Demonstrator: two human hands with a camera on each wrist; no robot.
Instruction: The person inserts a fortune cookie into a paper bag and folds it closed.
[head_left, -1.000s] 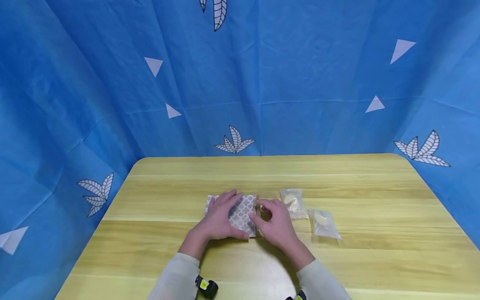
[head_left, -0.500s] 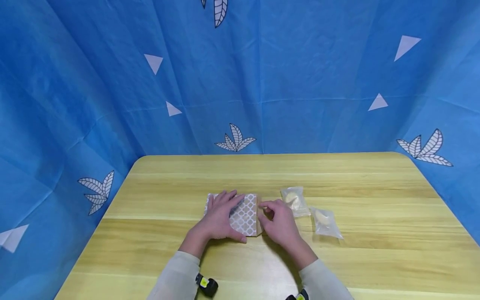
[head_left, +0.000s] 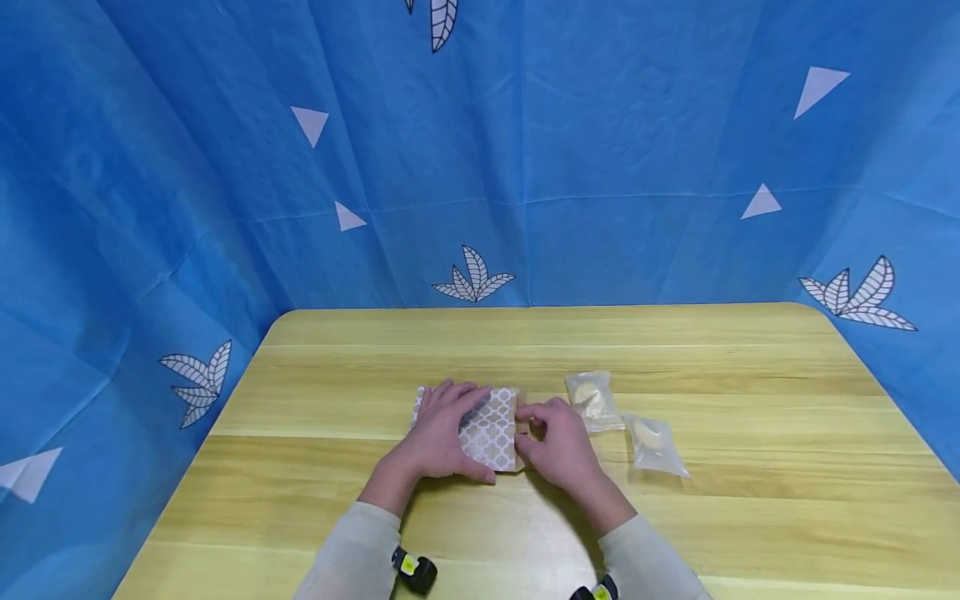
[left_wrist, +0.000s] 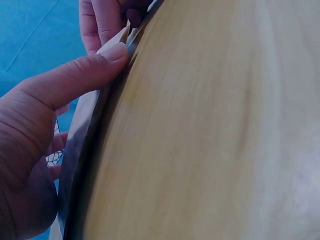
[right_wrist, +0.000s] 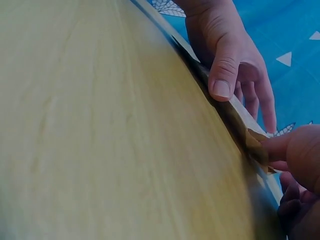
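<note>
I am spreading my left grip (head_left: pixel 438 437) across the patterned paper packet (head_left: pixel 491 429), which is lying flat on the surface (head_left: pixel 300 492), left of two clear sachets (head_left: pixel 594 403). My right grip (head_left: pixel 558 446) is pinching the brown flap (right_wrist: pixel 255 136) at the packet's right end. For clean work, I should be pressing evenly while handling the flap gently, avoiding tears.

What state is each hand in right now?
Left hand: open, fingers spread, resting on the patterned packet.
Right hand: fingers curled at the brown flap; can't tell if it's pinching it.
</note>
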